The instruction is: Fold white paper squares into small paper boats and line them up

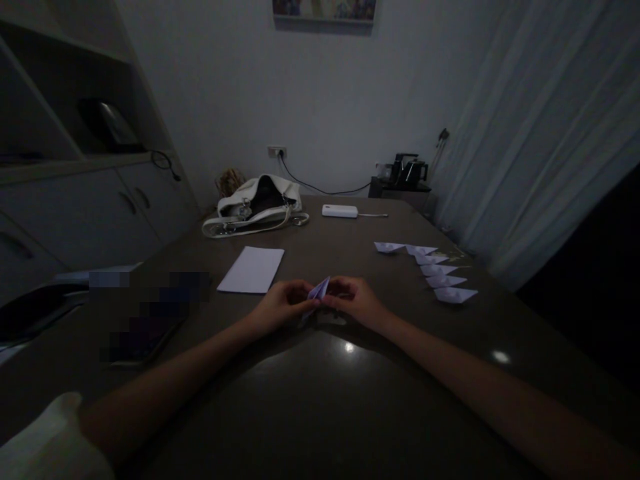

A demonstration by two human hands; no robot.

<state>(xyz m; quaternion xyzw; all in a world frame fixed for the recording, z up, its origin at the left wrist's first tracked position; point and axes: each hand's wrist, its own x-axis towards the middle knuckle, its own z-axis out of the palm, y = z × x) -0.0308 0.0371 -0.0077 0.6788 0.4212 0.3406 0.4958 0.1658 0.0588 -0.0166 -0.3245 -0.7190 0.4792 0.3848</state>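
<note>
Head view, folded paper: the small pale piece (320,288) is held up near the middle of the tabletop (320,413), between both hands, its point slanting up.
Left hand: the left hand (280,303) pinches the piece, thumb and fingertips closed on its near side.
Right hand: the right hand (360,303) grips the opposite side, thumb against the paper; the thumbs nearly meet.
Tearing risk: uneven pulling by the two hands could split a crease – thin paper would likely give at the tip first.
Skewed fold: the dim light and covering fingers hide the edges, so a layer could slip off line unseen.
Boat row: about six paper boats (453,295) sit in a bent line to the right, close together; a sweep of the right forearm could knock the nearest ones.
Sheet stack: white paper (253,270) lies flat just beyond the left hand; a brush of that hand could shift it.
Bag: a white bag (270,215) gapes at the far side, its inside dark – the contents cannot be told.
Boats as holders: their hollows are too small to show anything inside.
Shelf unit: an open bay in the shelf unit (95,193) at left holds a kettle-like appliance (117,127).
</note>
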